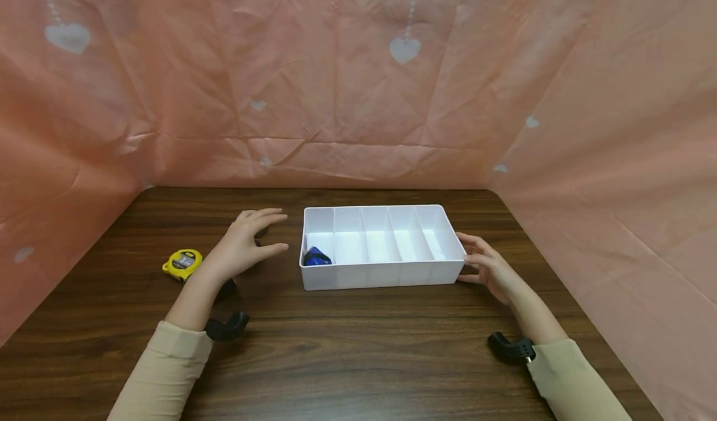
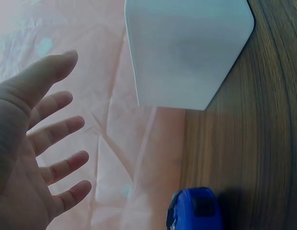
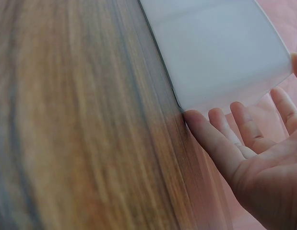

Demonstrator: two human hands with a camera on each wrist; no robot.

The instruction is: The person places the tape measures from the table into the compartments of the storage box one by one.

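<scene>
A white tray (image 1: pixel 381 275) with several narrow compartments stands on the dark wooden table (image 1: pixel 358 352). A blue object (image 1: pixel 317 257) lies in its leftmost compartment. My left hand (image 1: pixel 262 233) hovers just left of the tray with its fingers spread, holding nothing. In the left wrist view the open left hand (image 2: pixel 40 143) faces the tray's end wall (image 2: pixel 186 52), and a blue tape measure (image 2: pixel 196 210) lies on the wood below. My right hand (image 1: pixel 473 258) rests its straight fingers against the tray's right end. The fingertips (image 3: pixel 198 120) touch the tray wall (image 3: pixel 220 48) at its lower corner.
A yellow tape measure (image 1: pixel 182 264) lies on the table left of my left forearm. Pink sheeting with white hearts (image 1: pixel 358 78) walls in the table at the back and on both sides. Bare wood stretches in front of the tray.
</scene>
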